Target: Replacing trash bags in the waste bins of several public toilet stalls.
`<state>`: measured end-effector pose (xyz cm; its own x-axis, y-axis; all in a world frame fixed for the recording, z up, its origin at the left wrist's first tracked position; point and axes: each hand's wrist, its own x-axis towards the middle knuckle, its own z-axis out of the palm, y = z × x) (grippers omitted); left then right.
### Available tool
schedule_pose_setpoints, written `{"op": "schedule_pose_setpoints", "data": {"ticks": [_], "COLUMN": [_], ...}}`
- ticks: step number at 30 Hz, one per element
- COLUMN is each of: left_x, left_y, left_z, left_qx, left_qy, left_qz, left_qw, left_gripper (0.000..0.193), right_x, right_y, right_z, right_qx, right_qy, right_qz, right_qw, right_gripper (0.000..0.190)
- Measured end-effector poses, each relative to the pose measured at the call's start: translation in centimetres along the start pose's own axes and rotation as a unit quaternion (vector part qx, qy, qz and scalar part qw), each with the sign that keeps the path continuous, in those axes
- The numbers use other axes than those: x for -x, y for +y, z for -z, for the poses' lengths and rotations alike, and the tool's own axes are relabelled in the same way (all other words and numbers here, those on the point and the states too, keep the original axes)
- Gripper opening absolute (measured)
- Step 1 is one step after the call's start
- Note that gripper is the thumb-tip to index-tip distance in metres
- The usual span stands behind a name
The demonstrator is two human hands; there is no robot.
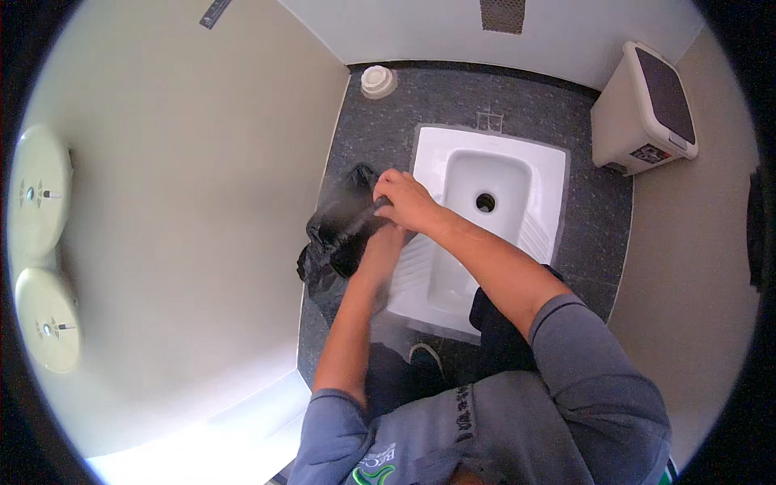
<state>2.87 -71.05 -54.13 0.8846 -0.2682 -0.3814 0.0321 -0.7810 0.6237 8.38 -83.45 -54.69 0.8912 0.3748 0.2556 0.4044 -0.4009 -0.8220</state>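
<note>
A crumpled black plastic bag (342, 227) hangs from my two hands, left of the squat toilet (545, 176) and near the wall. My right hand (405, 197) pinches its upper edge, thumb and fingers closing on the plastic. Below it, my left hand (383, 248) also grips the bag close to the same spot; its fingers are blurred and partly hidden behind the plastic and the right hand. What the bag holds, if anything, cannot be made out.
A pedal bin with a dark lid (645, 109) stands in the back right corner. A round white capped pipe fitting (377, 82) rises from the floor at the back left. Two round paper dispensers (39, 194) hang on the left wall. A shoe (426, 361) shows below me.
</note>
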Motion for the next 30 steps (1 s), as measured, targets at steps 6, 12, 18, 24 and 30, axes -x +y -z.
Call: {"op": "schedule_pose_setpoints", "data": {"ticks": [6,12,18,24,30], "left_x": [-3.0,4.7,10.6,10.1,10.3], "left_y": [1.0,0.8,-2.4,-7.4,-8.0], "left_z": [-0.5,-2.2,3.0,4.1,3.2], "left_qx": [0.23,-0.112,-0.173,-0.222,0.053], "left_qy": [0.013,0.187,0.25,0.221,0.287], "left_qz": [0.137,-0.185,-0.213,-0.019,0.083], "left_qw": [0.963,0.958,0.928,0.949,0.953], "left_gripper": [0.034,0.034,0.033,0.023,0.022], "right_x": [0.6,1.0,1.2,1.6,2.3], "right_y": [0.4,1.3,1.7,1.5,3.0], "right_z": [0.1,0.0,0.2,0.8,1.4], "right_qx": [0.014,-0.002,-0.02,-0.057,-0.165], "right_qy": [-0.027,-0.023,-0.044,-0.059,-0.008], "right_qz": [0.002,0.022,0.016,-0.02,-0.147], "right_qw": [1.0,0.999,0.999,0.996,0.975], "right_gripper": [0.022,0.022,0.022,0.023,0.014]}}
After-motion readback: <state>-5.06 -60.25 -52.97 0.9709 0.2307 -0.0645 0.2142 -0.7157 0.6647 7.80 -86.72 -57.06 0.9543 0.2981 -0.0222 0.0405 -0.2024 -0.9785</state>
